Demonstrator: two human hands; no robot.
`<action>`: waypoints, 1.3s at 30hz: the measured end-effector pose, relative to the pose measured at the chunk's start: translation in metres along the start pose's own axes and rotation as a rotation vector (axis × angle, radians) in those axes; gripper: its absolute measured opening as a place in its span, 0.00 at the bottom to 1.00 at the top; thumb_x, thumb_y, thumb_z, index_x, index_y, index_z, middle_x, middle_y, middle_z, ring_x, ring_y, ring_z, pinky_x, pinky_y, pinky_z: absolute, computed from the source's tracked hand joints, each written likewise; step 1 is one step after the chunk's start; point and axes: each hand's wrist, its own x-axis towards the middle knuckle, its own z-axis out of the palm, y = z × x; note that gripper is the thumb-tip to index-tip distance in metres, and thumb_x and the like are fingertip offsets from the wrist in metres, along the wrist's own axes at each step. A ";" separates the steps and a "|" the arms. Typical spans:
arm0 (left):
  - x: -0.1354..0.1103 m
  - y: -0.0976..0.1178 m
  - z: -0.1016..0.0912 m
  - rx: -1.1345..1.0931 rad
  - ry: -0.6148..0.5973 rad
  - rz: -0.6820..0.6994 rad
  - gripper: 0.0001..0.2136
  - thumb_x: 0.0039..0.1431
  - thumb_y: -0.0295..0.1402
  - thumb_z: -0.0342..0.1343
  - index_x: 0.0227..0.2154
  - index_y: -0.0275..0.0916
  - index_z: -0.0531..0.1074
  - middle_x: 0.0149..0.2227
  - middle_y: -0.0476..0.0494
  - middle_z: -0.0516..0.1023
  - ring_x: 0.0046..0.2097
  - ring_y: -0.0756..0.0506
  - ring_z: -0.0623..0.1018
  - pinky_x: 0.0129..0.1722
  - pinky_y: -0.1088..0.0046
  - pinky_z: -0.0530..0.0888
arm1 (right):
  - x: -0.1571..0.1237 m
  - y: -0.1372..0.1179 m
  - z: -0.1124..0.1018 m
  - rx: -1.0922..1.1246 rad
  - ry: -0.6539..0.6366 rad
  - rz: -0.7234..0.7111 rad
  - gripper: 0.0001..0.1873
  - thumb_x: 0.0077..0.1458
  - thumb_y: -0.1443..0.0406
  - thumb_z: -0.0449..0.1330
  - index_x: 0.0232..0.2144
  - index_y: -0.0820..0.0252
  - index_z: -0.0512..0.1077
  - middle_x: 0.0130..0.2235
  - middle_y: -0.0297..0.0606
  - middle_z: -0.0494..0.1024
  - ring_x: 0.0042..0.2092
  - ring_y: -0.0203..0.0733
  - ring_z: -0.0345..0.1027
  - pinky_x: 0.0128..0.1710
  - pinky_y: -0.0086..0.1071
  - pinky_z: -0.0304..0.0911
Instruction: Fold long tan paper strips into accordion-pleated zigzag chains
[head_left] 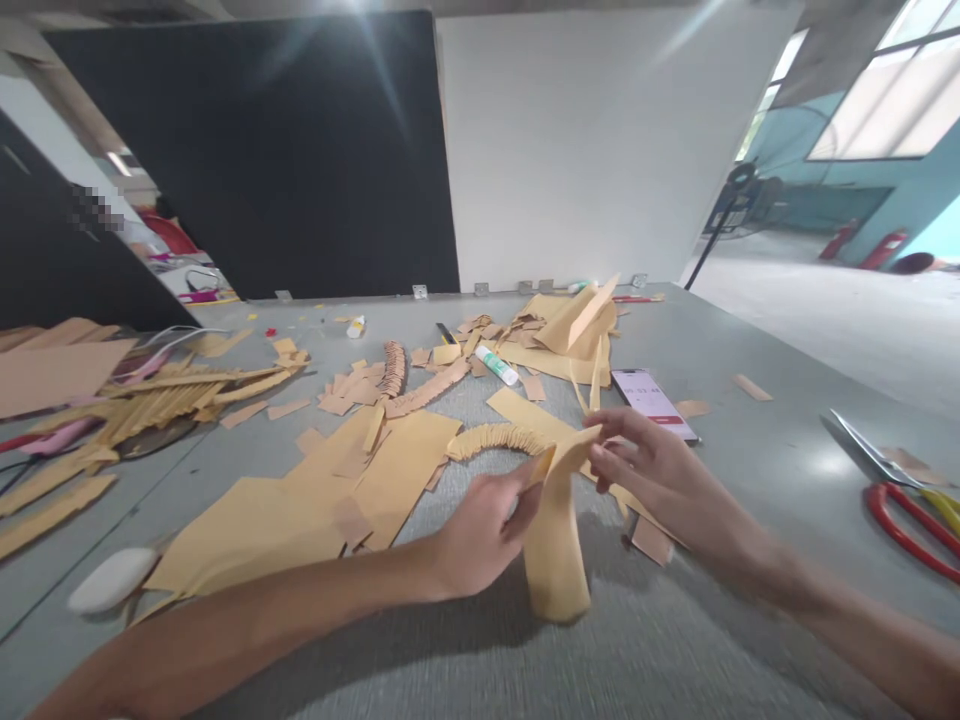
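Observation:
Both hands hold one tan paper strip (pixel 556 540) above the grey table (pixel 480 650). My left hand (pixel 480 530) pinches the strip's upper left edge. My right hand (pixel 660 475) pinches its top right end, fingers pressed together. The strip hangs down in a loop whose bottom rests on the table. Just behind the hands lies a pleated, accordion-folded paper chain (pixel 495 438), curved like an arch. A large flat tan sheet (pixel 300 500) lies to the left of my left hand.
A phone (pixel 654 402) with its screen lit lies behind my right hand. Red-handled scissors (pixel 900 490) lie at the right edge. A glue stick (pixel 496 366), paper scraps and another folded chain (pixel 393 368) litter the middle. Cut strips (pixel 150 400) pile at left. A white oval object (pixel 112 580) lies near left.

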 end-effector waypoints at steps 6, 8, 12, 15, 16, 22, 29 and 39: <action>0.001 -0.007 -0.013 0.600 0.221 0.424 0.31 0.70 0.22 0.42 0.72 0.35 0.39 0.66 0.31 0.66 0.65 0.40 0.69 0.60 0.59 0.72 | -0.004 -0.008 -0.006 0.151 -0.228 0.029 0.23 0.63 0.47 0.59 0.49 0.56 0.73 0.48 0.46 0.78 0.50 0.49 0.73 0.51 0.43 0.72; 0.002 -0.004 -0.015 0.706 0.262 0.455 0.32 0.68 0.19 0.42 0.72 0.32 0.38 0.66 0.29 0.64 0.67 0.39 0.66 0.60 0.59 0.72 | -0.004 -0.011 -0.005 0.178 -0.247 0.012 0.24 0.61 0.47 0.61 0.52 0.53 0.73 0.49 0.45 0.78 0.53 0.50 0.72 0.52 0.45 0.71; 0.001 0.000 -0.014 0.865 0.309 0.452 0.32 0.67 0.16 0.42 0.71 0.26 0.39 0.65 0.25 0.65 0.67 0.36 0.66 0.58 0.57 0.74 | -0.006 -0.016 -0.002 0.222 -0.271 -0.014 0.26 0.59 0.47 0.63 0.56 0.49 0.71 0.54 0.45 0.76 0.58 0.51 0.69 0.54 0.45 0.69; 0.000 0.002 -0.012 0.971 0.340 0.471 0.33 0.66 0.15 0.42 0.71 0.23 0.37 0.64 0.22 0.66 0.66 0.35 0.67 0.56 0.58 0.75 | -0.006 -0.015 0.001 0.245 -0.271 -0.039 0.26 0.59 0.48 0.63 0.56 0.49 0.71 0.54 0.44 0.77 0.57 0.50 0.69 0.56 0.46 0.67; -0.001 0.003 -0.012 1.001 0.340 0.484 0.33 0.66 0.16 0.43 0.71 0.22 0.37 0.63 0.21 0.67 0.66 0.35 0.67 0.56 0.58 0.75 | -0.006 -0.013 0.002 0.246 -0.279 -0.041 0.25 0.59 0.47 0.63 0.54 0.51 0.72 0.52 0.44 0.77 0.56 0.50 0.70 0.56 0.46 0.66; -0.010 0.017 -0.009 1.173 0.253 0.329 0.30 0.64 0.16 0.44 0.69 0.24 0.50 0.62 0.18 0.68 0.60 0.30 0.74 0.51 0.55 0.78 | -0.007 0.004 -0.002 0.197 -0.189 0.044 0.21 0.63 0.47 0.58 0.35 0.58 0.72 0.32 0.36 0.76 0.34 0.39 0.71 0.39 0.35 0.70; -0.032 0.019 0.016 1.022 -0.129 0.147 0.24 0.67 0.35 0.52 0.61 0.26 0.65 0.63 0.24 0.68 0.61 0.27 0.72 0.55 0.47 0.74 | -0.019 0.040 -0.015 -0.436 -0.153 0.073 0.11 0.64 0.55 0.58 0.41 0.55 0.72 0.25 0.30 0.72 0.25 0.37 0.67 0.24 0.29 0.61; -0.018 -0.001 0.029 0.838 -0.211 0.234 0.15 0.70 0.29 0.47 0.55 0.35 0.70 0.56 0.35 0.74 0.58 0.35 0.72 0.54 0.55 0.71 | -0.029 0.087 -0.014 -0.904 -0.030 -0.405 0.15 0.66 0.64 0.55 0.53 0.56 0.71 0.55 0.48 0.75 0.59 0.56 0.68 0.56 0.52 0.67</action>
